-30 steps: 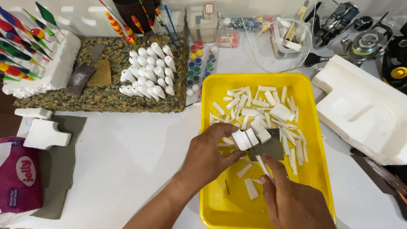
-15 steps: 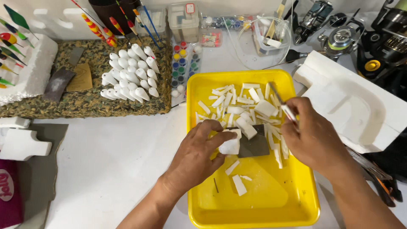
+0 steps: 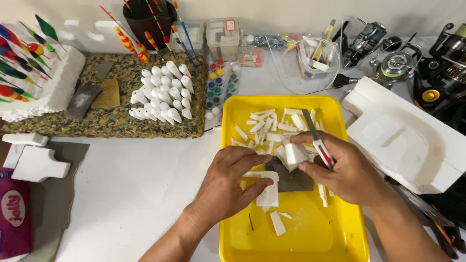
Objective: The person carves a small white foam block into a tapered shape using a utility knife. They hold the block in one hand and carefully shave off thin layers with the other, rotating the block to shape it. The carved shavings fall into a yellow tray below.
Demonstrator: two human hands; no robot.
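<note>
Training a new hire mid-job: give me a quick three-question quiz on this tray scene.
1. True or false: the right hand holds a knife.
2. What does the left hand press down? A) a paint pot B) a foam piece C) a reel
3. What colour is the tray?

Key: 1 true. 2 B. 3 yellow.
</note>
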